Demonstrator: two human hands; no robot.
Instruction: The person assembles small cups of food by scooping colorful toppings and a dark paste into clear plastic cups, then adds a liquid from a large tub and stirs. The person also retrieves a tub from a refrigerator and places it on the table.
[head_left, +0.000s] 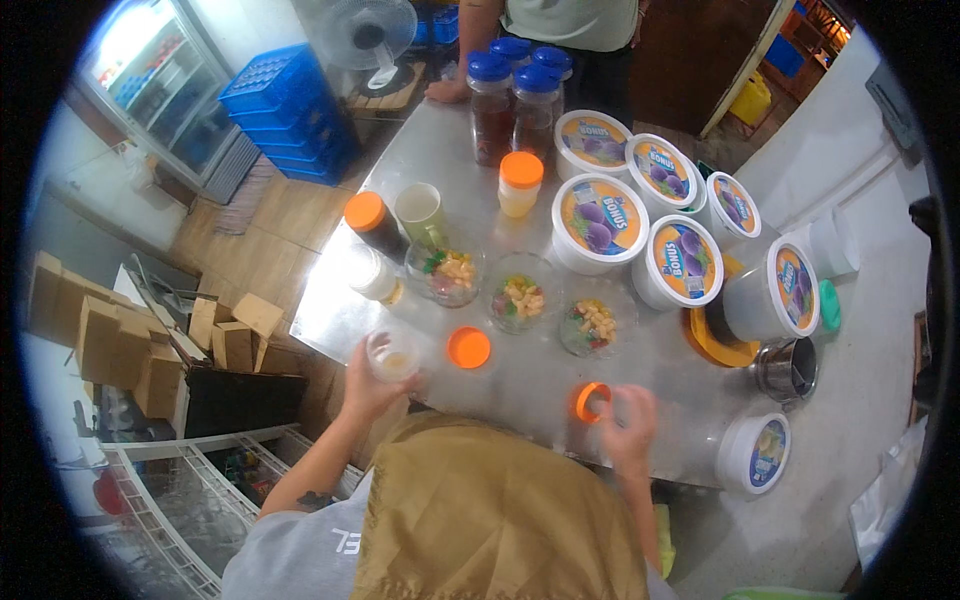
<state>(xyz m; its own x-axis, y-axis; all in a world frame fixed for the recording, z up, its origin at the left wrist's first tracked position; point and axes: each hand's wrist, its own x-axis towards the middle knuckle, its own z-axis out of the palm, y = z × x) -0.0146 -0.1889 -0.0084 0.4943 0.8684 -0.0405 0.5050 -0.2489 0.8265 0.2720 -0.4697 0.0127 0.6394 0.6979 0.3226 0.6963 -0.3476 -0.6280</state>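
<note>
My left hand (371, 386) is closed around a clear jar (393, 355) with a little pale stuff at its bottom. At the table's near edge, my right hand (631, 424), blurred, has its fingers at an orange screw lid (591, 403) that stands on its edge. Another orange lid (469, 348) lies flat between the hands. Beyond are three clear glass bowls in a slanting row: the left bowl (445, 277), the middle bowl (522, 294) and the right bowl (598, 325), each with beans and coloured pieces.
Lidded plastic tubs (600, 223) crowd the metal table's (420, 150) right side. Blue-capped bottles (491, 112), a green mug (420, 214), an orange-lidded dark jar (373, 225), an orange-lidded pale jar (520, 185) and a clear jar (371, 271) stand further off. A person (570, 30) stands opposite.
</note>
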